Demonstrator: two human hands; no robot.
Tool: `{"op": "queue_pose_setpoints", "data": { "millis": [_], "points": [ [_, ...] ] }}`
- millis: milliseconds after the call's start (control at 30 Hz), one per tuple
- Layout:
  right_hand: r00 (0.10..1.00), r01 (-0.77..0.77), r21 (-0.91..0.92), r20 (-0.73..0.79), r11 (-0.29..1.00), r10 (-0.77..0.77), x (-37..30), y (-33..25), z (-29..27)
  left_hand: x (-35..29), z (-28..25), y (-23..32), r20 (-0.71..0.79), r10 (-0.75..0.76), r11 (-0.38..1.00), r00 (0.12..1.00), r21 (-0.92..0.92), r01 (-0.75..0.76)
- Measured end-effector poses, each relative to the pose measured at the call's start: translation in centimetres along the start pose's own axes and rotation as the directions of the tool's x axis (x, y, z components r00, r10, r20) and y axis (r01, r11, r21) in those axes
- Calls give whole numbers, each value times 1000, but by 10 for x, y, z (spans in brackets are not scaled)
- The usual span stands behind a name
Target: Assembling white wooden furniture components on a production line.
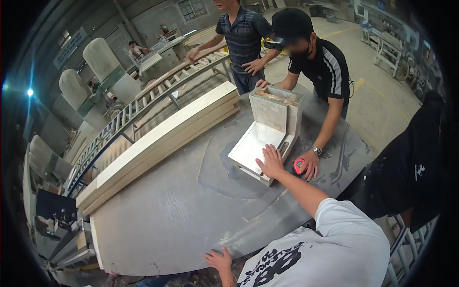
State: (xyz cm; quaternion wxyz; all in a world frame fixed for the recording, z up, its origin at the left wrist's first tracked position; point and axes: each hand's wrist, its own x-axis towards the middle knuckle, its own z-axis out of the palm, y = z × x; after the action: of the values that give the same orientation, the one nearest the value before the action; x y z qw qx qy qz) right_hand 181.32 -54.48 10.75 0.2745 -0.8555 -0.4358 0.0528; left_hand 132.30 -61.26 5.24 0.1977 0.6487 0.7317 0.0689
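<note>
My right hand point(271, 162) lies flat with its fingers spread on the white panel of an L-shaped, box-like wooden piece point(256, 141). One part of this piece stands upright, with an open top showing bare wood inside. At the near edge of the grey table point(158, 225), my left hand point(219, 260) rests with fingers apart, holding nothing. Close to my right hand, a co-worker's hand point(311, 165) with a wristwatch rests by a pink tape measure point(299, 166). That person's other hand is behind the upright part, mostly hidden.
Long pale timber beams point(162, 143) lie along the table's far left side. Behind them runs a roller conveyor point(138, 107). A co-worker in a black cap point(294, 21) leans over the far side, another in a striped shirt point(241, 38) stands beside. Someone in dark clothes point(406, 167) is at right.
</note>
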Motion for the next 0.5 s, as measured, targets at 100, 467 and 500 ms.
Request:
{"op": "queue_pose_setpoints", "data": {
  "millis": [100, 467, 500],
  "points": [
    [993, -119, 45, -7, 992, 119, 9, -8, 2, -6, 5, -9, -88, 19, 995, 996, -92, -27],
    [963, -176, -30, -214, 984, 166, 3, -20, 14, -5, 6, -75, -268, 359, 915, 894, -89, -394],
    [962, -162, -37, -230, 986, 149, 2, -21, 15, -6, 1, -78, -264, 363, 914, 894, -87, -397]
  ]
}}
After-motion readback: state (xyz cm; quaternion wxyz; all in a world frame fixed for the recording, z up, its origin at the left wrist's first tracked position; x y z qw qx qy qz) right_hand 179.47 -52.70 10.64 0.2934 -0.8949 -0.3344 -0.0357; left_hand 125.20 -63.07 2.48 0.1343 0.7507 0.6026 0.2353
